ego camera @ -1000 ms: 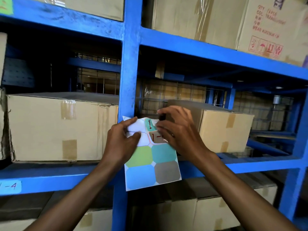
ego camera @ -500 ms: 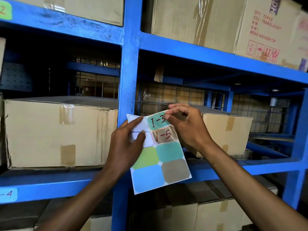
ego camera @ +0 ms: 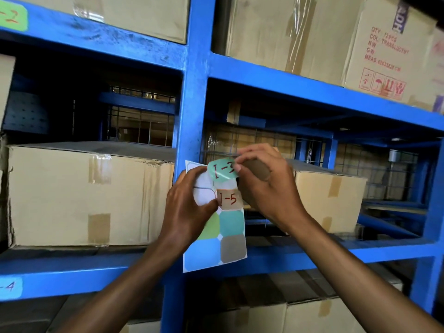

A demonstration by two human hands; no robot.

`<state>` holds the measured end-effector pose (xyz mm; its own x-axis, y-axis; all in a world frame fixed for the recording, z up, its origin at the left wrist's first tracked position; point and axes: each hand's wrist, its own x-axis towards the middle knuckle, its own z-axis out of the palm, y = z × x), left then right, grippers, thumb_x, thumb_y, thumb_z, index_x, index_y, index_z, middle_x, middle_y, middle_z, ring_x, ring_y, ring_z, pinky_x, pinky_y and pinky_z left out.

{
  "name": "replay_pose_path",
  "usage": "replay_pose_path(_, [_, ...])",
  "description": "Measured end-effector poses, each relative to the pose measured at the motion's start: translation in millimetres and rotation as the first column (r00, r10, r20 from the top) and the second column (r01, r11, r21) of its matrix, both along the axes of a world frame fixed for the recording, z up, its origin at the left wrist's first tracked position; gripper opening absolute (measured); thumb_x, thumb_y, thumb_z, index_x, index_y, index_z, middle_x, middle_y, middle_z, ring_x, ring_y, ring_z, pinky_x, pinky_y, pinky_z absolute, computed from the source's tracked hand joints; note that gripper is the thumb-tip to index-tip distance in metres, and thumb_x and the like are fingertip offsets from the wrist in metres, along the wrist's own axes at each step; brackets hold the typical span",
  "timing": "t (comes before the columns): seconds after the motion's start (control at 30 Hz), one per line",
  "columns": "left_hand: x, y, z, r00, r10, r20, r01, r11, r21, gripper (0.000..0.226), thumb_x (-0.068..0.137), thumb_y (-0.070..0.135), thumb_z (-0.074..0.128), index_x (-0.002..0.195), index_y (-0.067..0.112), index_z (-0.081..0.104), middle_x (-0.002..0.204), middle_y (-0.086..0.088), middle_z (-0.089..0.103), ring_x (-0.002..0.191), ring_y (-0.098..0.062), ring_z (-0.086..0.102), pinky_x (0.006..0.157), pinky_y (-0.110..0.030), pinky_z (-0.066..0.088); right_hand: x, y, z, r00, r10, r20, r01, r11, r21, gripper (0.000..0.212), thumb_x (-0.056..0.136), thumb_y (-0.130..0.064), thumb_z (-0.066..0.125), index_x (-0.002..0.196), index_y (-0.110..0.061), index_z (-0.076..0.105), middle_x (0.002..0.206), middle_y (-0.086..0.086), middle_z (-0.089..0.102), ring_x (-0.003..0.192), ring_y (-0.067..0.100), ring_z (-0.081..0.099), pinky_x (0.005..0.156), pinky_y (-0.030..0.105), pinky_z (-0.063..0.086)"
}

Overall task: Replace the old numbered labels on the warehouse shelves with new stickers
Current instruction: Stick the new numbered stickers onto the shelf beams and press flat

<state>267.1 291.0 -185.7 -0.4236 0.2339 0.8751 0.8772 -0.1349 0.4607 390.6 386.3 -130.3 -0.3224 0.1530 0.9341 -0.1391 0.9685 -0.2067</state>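
Observation:
A sticker sheet [ego camera: 225, 251] with coloured octagonal stickers hangs in front of the blue upright post [ego camera: 192, 104]. My left hand [ego camera: 185, 207] grips the sheet's left side, thumb near the tan sticker marked 1-5 [ego camera: 229, 200]. My right hand [ego camera: 269, 188] pinches the right edge of the teal sticker marked 1-3 [ego camera: 221, 173], which curls up off the sheet's top. Two white empty spots lie under my left fingers. Old labels sit on the beams at left: a green one reading -2 [ego camera: 12, 16] and a light blue one reading -4 [ego camera: 10, 287].
Blue shelf beams [ego camera: 312, 85] run across above and below. Taped cardboard boxes stand on the shelves: a large one at left [ego camera: 72, 198], a smaller one at right [ego camera: 336, 198], more above [ego camera: 300, 32] and below. Wire mesh backs the bay.
My right hand has pulled the teal 1-3 sticker partly off the sheet; earlier it lay flat. The view shifted slightly downward on the shelves.

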Motion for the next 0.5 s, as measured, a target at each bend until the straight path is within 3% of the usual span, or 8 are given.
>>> replay_pose_path(0.1, [-3,-2,6,0.999,-0.033,-0.019,0.033,0.999,0.000,0.045,0.076,0.013,0.073,0.118,0.014,0.058,0.119,-0.002,0.061,0.102,-0.013,0.054,0.074,0.006,0.033,6,4,12,0.996,0.042,-0.082,-0.053,0.989,-0.140,0.008,0.082,-0.010,0.066,0.089,-0.014,0.067,0.090,-0.006,0.064,0.085,-0.006,0.055,0.079,0.004,0.040])
replay_pose_path(0.23, [-8,0,29,0.985,-0.087,-0.151,0.085,0.996,-0.018,0.039,0.083,0.010,0.065,0.120,0.019,0.058,0.115,0.006,0.063,0.099,-0.011,0.059,0.076,0.004,0.036,16,26,35,0.977,0.074,-0.202,-0.129,0.954,-0.272,0.012,0.082,-0.005,0.066,0.093,-0.009,0.066,0.086,-0.004,0.065,0.080,-0.002,0.058,0.065,0.006,0.047])
replay_pose_path(0.4, [-7,20,80,0.951,-0.176,-0.253,0.168,0.984,-0.051,0.067,0.083,0.009,0.065,0.137,0.038,0.038,0.109,0.031,0.054,0.089,0.008,0.058,0.078,-0.010,0.044,32,67,81,0.946,0.073,-0.317,-0.164,0.948,-0.272,0.014,0.082,-0.003,0.066,0.095,-0.007,0.066,0.089,0.003,0.066,0.082,0.004,0.061,0.062,0.005,0.048])
replay_pose_path(0.5, [0,41,106,0.923,-0.151,-0.355,0.131,0.988,-0.081,0.070,0.084,0.019,0.060,0.142,0.042,0.027,0.116,0.023,0.057,0.094,-0.013,0.061,0.084,-0.026,0.046,37,99,109,0.933,0.076,-0.352,-0.172,0.953,-0.250,0.014,0.082,-0.002,0.065,0.095,-0.007,0.066,0.091,0.008,0.067,0.079,0.006,0.060,0.064,0.006,0.049])
